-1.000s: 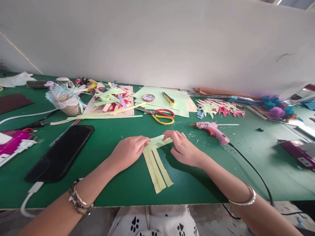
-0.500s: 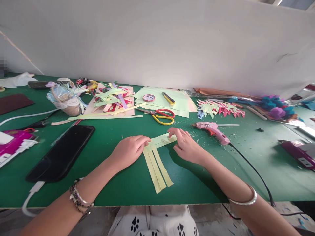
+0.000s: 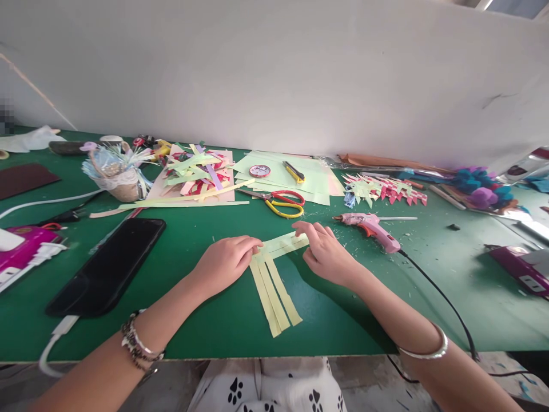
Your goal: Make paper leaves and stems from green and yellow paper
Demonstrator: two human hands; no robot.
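Pale yellow paper strips (image 3: 274, 292) lie crossed on the green table (image 3: 206, 332) in front of me, three running toward me and others running sideways. My left hand (image 3: 225, 261) rests with curled fingers on the left end of the crossing, pressing the strips down. My right hand (image 3: 323, 252) lies on the right end of the sideways strips (image 3: 283, 245), fingers pinching and pressing them against the table.
A pink glue gun (image 3: 371, 226) with its black cord lies right of my right hand. Red and yellow scissors (image 3: 281, 203), a yellow cutter (image 3: 294, 171), green paper sheets and strip piles sit behind. A black phone (image 3: 109, 266) lies at the left.
My right hand has slid rightward along the sideways strips, drawing them out longer. My left hand has stayed in place on the crossing.
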